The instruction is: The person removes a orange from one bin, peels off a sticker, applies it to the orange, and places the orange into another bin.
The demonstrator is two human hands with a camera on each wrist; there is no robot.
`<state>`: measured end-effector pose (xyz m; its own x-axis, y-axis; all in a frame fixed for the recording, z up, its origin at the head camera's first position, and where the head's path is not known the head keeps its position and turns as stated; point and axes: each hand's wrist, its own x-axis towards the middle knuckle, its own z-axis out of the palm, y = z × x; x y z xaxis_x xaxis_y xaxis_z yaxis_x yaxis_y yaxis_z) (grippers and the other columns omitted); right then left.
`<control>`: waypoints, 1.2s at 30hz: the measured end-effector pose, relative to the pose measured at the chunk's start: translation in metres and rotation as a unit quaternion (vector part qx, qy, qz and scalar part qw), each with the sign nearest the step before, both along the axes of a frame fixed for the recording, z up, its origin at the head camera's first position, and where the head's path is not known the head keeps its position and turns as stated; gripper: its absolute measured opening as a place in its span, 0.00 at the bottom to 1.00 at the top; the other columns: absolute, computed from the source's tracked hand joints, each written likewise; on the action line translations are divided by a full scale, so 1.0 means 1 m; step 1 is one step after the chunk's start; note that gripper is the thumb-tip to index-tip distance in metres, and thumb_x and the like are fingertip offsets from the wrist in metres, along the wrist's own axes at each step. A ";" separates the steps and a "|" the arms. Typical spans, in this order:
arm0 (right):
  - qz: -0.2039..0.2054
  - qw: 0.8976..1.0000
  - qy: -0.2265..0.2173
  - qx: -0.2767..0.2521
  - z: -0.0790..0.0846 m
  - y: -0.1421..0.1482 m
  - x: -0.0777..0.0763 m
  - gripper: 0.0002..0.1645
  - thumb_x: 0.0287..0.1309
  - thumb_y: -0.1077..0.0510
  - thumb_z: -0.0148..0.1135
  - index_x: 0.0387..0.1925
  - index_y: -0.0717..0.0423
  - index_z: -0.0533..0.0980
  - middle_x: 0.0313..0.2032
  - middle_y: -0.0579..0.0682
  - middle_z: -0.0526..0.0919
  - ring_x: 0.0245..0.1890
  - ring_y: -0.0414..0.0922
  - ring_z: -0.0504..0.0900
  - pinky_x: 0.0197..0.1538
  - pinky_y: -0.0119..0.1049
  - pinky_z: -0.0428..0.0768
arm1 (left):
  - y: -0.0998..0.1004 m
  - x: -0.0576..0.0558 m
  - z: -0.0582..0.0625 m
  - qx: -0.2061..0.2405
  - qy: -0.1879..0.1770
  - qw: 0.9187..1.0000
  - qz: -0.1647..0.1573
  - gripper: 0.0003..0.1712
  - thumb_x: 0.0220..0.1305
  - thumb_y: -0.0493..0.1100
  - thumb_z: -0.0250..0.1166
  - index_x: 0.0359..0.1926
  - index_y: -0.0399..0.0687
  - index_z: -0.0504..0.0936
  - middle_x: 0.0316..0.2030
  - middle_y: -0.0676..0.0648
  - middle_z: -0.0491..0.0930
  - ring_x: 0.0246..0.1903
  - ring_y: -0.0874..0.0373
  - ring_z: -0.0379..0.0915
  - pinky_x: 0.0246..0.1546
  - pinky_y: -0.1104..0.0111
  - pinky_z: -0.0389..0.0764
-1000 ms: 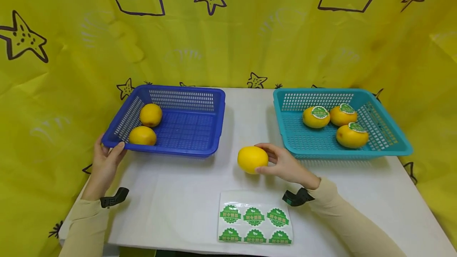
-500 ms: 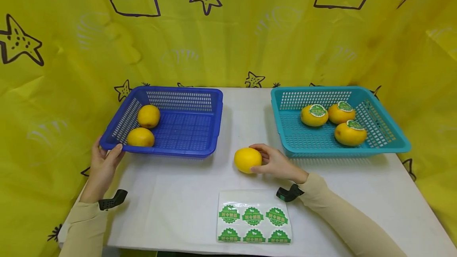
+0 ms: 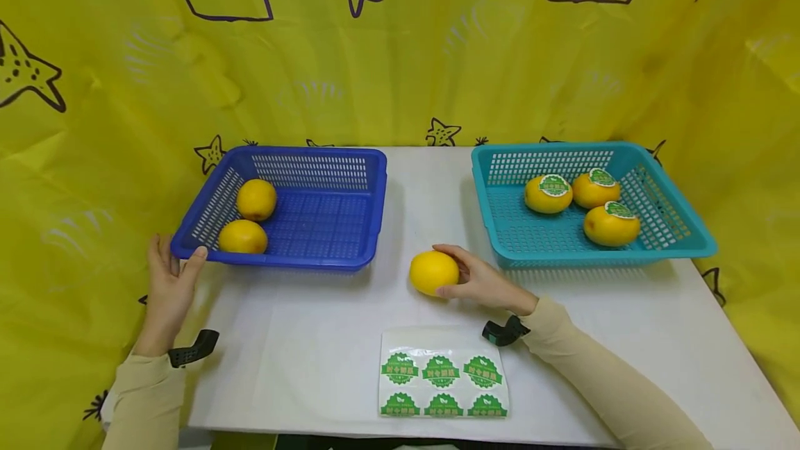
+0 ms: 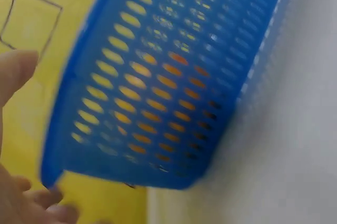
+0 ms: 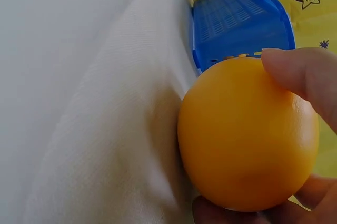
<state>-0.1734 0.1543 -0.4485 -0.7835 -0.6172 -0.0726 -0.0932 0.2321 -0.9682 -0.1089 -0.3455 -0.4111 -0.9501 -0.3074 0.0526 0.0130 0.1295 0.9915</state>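
Note:
My right hand (image 3: 486, 286) holds a plain yellow lemon (image 3: 434, 273) between thumb and fingers, low over the white table between two baskets. Up close in the right wrist view, the lemon (image 5: 247, 134) is smooth, with no sticker on the side that shows. At the near left corner of the blue plastic basket (image 3: 312, 262), my left hand (image 3: 167, 301) has its fingers spread. The left wrist view shows its thumb (image 4: 18, 74) standing off the basket's rim. Two lemons without visible stickers, one of them this lemon (image 3: 256, 200), lie inside the blue basket.
A teal basket (image 3: 594, 255) at the right holds three lemons, among them this lemon (image 3: 611, 226), each with a green round sticker. A sheet of green stickers (image 3: 442, 380) lies near the table's front edge. Yellow patterned cloth (image 3: 400, 54) hangs behind.
My left hand has loosened from the blue basket's corner, its fingers spreading. The right hand has shifted a little left with the lemon, then stayed nearly still. The head view has moved slightly.

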 end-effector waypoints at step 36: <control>-0.038 0.976 0.214 0.016 0.028 0.001 0.062 0.29 0.58 0.61 0.70 0.61 0.58 0.73 0.63 0.51 0.72 0.66 0.50 0.64 0.66 0.51 0.62 | 0.190 0.029 -0.029 -0.224 -0.069 0.870 -0.434 0.15 0.73 0.49 0.58 0.55 0.48 0.76 0.21 0.56 0.80 0.13 0.60 0.75 0.21 0.67 0.79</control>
<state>-0.1119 0.1550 -0.4209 -0.7899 -0.5588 0.2527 -0.4687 0.2843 -0.8363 -0.0799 -0.1551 -0.4402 -0.8212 0.5503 -0.1513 0.1824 0.5043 0.8440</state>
